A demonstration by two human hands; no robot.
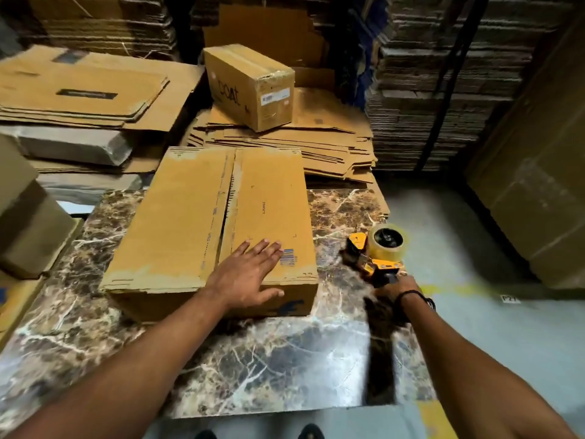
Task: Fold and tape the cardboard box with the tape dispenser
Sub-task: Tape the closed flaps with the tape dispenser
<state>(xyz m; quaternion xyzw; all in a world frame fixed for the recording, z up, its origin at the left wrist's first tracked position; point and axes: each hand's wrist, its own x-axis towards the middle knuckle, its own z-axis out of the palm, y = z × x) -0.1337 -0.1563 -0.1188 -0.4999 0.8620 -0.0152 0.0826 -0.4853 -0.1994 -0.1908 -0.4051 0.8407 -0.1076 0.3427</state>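
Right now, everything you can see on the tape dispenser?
The tape dispenser is a handheld gun with a yellow and black frame, seemingly plastic, carrying a roll of clear tape on its hub, roll facing up toward the camera. It sits low over the marble table, right of the box and apart from it. The right hand grips its black handle from the near side. No tape is on the seam yet.

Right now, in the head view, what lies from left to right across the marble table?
Cardboard box → left hand, pressing flat on the box's near right corner → tape dispenser → right hand, gripping the dispenser's handle.
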